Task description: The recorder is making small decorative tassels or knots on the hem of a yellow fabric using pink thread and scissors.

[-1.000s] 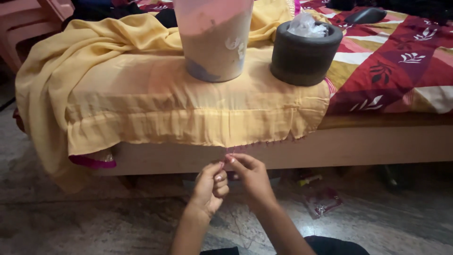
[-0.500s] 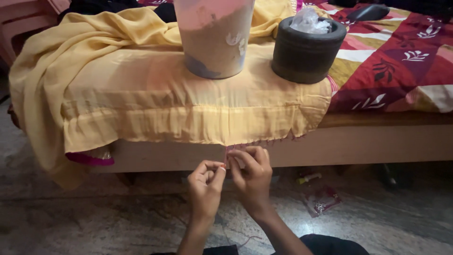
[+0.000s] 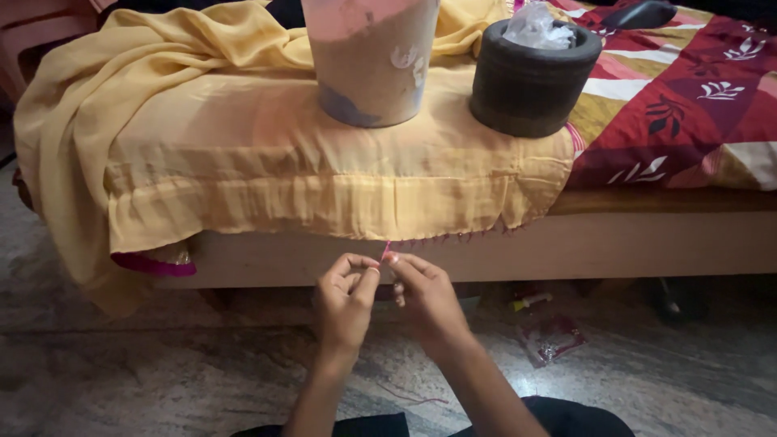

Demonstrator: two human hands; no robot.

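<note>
Yellow sheer cloth [image 3: 324, 174] drapes one bed edge, under two containers: tall bucket [image 3: 372, 57], black round pot [image 3: 530, 77]. Left hand [image 3: 344, 303] and right hand [image 3: 425, 295], lower centre, each pinch one pink thread [image 3: 386, 250] at the hem. Bare stone floor [image 3: 121, 380] lies around them.

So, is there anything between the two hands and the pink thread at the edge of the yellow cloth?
Nothing visible. The left hand and right hand both pinch the pink thread directly, just below the hem of the yellow cloth. The bucket and the black round container stand higher, on the bed.

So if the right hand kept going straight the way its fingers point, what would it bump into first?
The right hand points up and slightly left, so it would probably meet the hanging hem of the yellow cloth first, at the pink thread it pinches. Depth is unclear.
</note>
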